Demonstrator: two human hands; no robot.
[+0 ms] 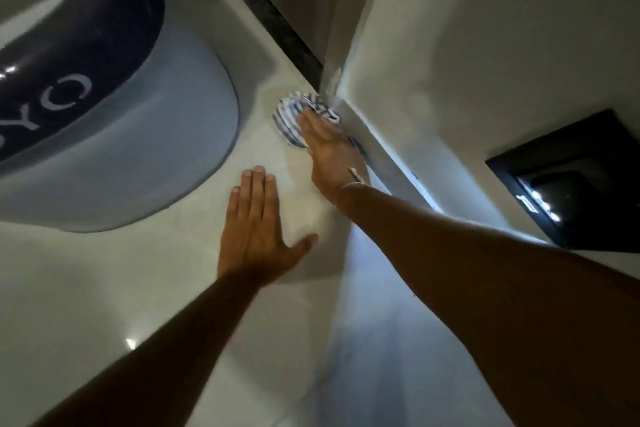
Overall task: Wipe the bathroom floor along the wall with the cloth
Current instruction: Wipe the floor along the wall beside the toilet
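Observation:
A crumpled blue-and-white striped cloth lies on the pale tiled floor, tight against the foot of the white wall near a corner. My right hand presses flat on the cloth, fingers stretched over its near part, so that part is hidden. A thin band circles that wrist. My left hand rests palm-down on the bare floor, fingers spread, a little nearer to me and holding nothing.
A large grey-and-dark plastic bin or appliance with white letters stands on the floor at the left. A dark stone strip runs along the far floor edge. A black square panel is set into the wall at the right.

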